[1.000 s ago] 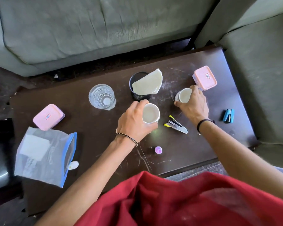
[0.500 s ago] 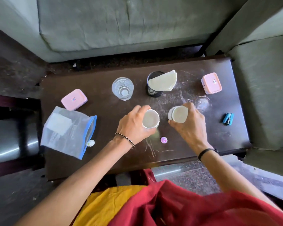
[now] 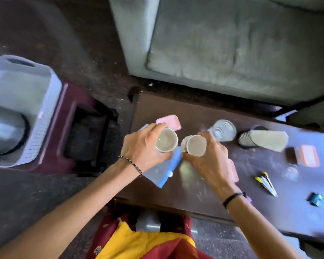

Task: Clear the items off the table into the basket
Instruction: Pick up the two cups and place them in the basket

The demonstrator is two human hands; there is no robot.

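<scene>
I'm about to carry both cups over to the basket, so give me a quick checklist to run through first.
1. Left hand grip on the left cup: fingers wrap its side, ok.
2. Right hand grip on the right cup: fingers wrapped round it, ok.
3. Cups empty, nothing to spill: cannot tell, the insides look pale and blurred.
4. Basket in view, off to the left: ok.
5. Room in the basket: a steel pot fills part of it, with bare floor beside it, ok.
6. Table cleared: not ok, the glass, the stapler and more lie on it.
</scene>
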